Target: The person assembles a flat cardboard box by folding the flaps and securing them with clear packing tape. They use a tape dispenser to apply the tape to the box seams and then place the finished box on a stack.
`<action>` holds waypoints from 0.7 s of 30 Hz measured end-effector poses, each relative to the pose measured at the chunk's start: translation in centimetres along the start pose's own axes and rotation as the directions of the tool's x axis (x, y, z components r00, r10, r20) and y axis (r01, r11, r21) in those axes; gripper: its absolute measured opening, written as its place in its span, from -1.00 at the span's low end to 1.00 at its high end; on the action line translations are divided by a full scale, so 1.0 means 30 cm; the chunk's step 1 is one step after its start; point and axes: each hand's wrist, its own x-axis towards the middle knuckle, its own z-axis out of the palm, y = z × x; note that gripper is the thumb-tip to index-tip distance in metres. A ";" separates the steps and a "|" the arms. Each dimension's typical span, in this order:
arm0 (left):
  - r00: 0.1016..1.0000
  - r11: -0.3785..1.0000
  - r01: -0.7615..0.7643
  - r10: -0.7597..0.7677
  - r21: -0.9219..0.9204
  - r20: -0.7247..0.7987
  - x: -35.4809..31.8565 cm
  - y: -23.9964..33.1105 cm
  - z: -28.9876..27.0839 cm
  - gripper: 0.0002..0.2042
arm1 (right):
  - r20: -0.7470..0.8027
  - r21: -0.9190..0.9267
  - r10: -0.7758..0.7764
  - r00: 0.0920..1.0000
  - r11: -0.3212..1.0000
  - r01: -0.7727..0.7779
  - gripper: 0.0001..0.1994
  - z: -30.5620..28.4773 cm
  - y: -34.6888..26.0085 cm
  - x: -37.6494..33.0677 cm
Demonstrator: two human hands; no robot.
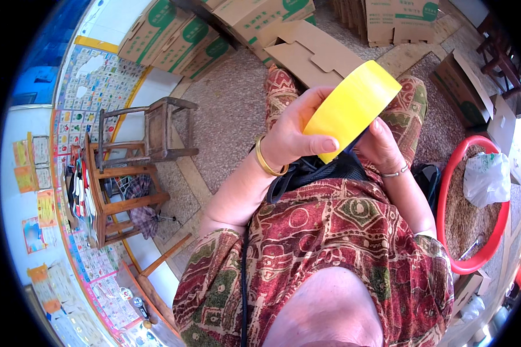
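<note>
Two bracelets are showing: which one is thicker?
The golden bangle worn at the left hand, which grips the yellow roll; the silvery bracelet at the right hand is clearly thinner.

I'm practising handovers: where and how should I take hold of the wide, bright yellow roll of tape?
Probably by the upper-right end of the wide yellow tape roll, pinched across both edges, coming from the picture's top right. That end juts free: the left hand holds the left edge, and the right hand is at the lower-right edge.
</note>
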 end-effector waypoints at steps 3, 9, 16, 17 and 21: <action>1.000 0.997 -0.013 0.015 0.074 -0.026 -0.008 0.023 0.025 -0.23 | -0.041 -0.102 0.005 0.999 0.995 -0.009 -0.36 -0.014 -0.007 0.005; 0.980 0.953 -0.166 0.188 0.253 -0.067 -0.012 -0.007 0.028 -0.22 | -0.298 -0.302 -0.013 0.954 0.950 -0.081 -0.62 -0.067 -0.044 0.012; 0.954 0.866 -0.210 0.282 0.453 -0.097 -0.020 -0.034 0.000 -0.26 | -0.221 -0.464 -0.353 0.909 0.858 0.221 -0.79 -0.030 -0.154 -0.008; 0.956 0.859 -0.204 0.277 0.469 -0.093 -0.019 -0.034 0.000 -0.26 | -0.201 -0.648 -0.511 0.836 0.709 0.278 -0.78 0.040 -0.165 -0.021; 0.971 0.915 -0.115 0.186 0.386 -0.153 -0.011 -0.021 0.042 -0.25 | 0.151 -0.754 -0.534 0.832 0.482 0.447 -0.63 0.200 -0.206 -0.014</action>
